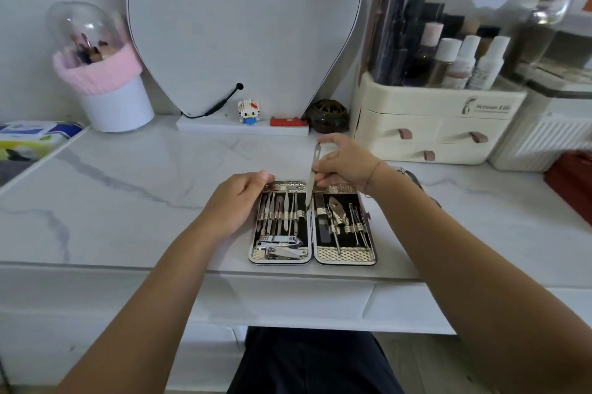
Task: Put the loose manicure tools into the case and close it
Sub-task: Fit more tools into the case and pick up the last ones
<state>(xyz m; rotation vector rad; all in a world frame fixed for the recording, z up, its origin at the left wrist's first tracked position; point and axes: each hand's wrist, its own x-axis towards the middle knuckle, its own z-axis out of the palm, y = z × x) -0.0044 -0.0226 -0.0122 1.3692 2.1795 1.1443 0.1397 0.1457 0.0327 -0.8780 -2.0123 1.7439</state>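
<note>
Mirror (pixel 243 25), cosmetics organizer (pixel 439 124), brush pot (pixel 118 105)

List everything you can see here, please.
table: 1, white marble, under everything
case: 1, black and gold, open flat near front edge
tools: many, silver, strapped in both halves
file: 1, silver, upright over case's hinge
mirror: 1, pale, against wall
brush pot: 1, white and pink, back left
organiser: 1, cream, back right
bottles: several, mostly white, inside organiser
figurine: 1, white and blue, below mirror
tissue pack: 1, blue and white, far left
left hand: grips case's top left corner
right hand: pinches file
</note>
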